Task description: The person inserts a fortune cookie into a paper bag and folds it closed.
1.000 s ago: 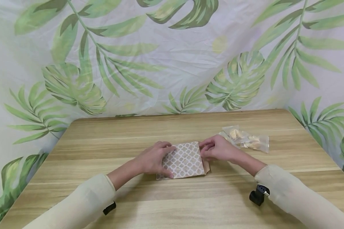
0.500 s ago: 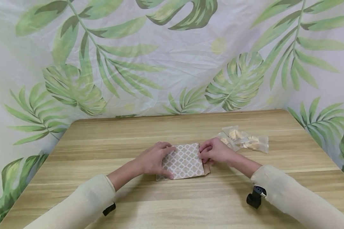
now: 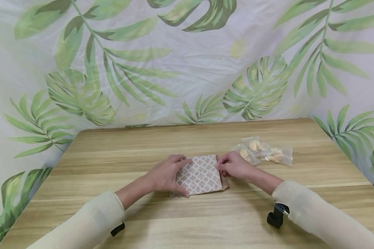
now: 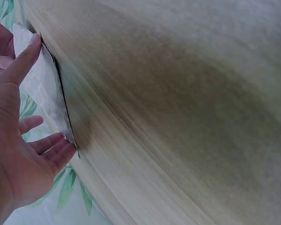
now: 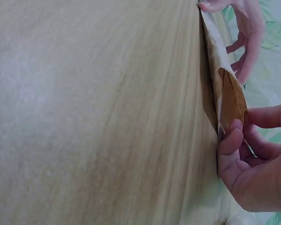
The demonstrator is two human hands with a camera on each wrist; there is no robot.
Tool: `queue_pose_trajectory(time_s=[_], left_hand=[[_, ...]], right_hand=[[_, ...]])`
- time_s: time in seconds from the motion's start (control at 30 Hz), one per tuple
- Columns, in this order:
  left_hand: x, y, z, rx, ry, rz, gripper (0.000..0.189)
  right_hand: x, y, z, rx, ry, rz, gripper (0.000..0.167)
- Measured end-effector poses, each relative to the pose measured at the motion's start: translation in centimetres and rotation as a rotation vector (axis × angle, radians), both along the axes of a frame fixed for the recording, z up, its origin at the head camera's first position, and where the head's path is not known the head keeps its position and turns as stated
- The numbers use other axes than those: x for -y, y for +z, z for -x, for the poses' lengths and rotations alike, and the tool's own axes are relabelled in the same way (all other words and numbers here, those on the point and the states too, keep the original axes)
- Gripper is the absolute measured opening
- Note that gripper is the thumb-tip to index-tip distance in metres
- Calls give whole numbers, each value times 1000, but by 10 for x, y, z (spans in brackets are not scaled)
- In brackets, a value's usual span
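A patterned paper bag (image 3: 202, 174), tan and white, lies flat on the wooden table with its mouth toward the right. My left hand (image 3: 167, 174) spans its closed end, thumb at the near edge and fingers at the far edge. In the left wrist view, the thumb and fingertips of that hand (image 4: 18, 136) hold opposite edges of the bag (image 4: 47, 86). My right hand (image 3: 235, 166) pinches the upper layer at the mouth. The right wrist view shows the brown inside of the bag (image 5: 232, 101) gaping, with the right fingers (image 5: 267, 117) at its lip.
Three clear packets of what look like fortune cookies (image 3: 275, 155) lie behind and right of the right hand. The wooden table (image 3: 187, 221) ends at a leaf-printed cloth backdrop (image 3: 199, 69). Dark wrist devices (image 3: 275, 216) hang beneath the sleeves.
My right hand has drawn back slightly from the bag's mouth and lowered, its fingers now pinched at the edge. One more cookie packet shows behind it. The left hand and bag hardly moved.
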State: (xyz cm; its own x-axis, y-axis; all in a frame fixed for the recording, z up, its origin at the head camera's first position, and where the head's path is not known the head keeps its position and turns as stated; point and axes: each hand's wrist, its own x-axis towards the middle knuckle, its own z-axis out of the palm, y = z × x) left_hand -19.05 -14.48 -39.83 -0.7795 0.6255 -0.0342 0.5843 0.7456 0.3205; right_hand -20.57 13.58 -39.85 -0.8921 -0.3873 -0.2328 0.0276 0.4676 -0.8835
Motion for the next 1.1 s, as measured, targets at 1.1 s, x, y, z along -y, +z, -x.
queue_pose_trajectory(time_s=[1.1], left_hand=[[0,-3,-2,-63,-10,-14,112]], right_hand=[[-15,3,2,83,74,147,15]])
